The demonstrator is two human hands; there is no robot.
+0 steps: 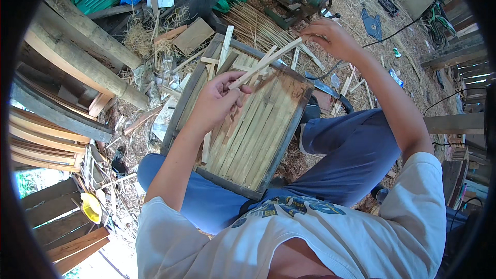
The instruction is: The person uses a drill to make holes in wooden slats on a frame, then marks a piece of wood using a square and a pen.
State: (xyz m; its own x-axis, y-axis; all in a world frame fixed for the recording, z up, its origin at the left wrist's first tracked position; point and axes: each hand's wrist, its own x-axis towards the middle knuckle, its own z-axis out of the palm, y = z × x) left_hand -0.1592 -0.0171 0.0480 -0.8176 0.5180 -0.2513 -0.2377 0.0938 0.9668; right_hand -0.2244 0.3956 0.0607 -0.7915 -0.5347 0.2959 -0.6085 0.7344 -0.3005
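Observation:
My left hand (pixel 223 98) grips the lower end of a thin pale wooden strip (pixel 271 59) that slants up to the right. At its upper end, the fingers of my right hand (pixel 328 39) close on the strip. Beneath the strip, between my legs, lies a slatted wooden panel (pixel 248 144) with a dark frame, with several loose short strips (pixel 225 46) on its upper part. A long blade with a dark handle (pixel 342 102) lies on the ground to the right of the panel.
A metal tool with a handwheel (pixel 305 2) stands at the top, near a pile of thin sticks (pixel 250 23). Bamboo poles (pixel 77 41) and curved wooden pieces (pixel 46 144) fill the left. A black cable (pixel 387 39) crosses the shavings at the right. A yellow object (pixel 91 206) sits lower left.

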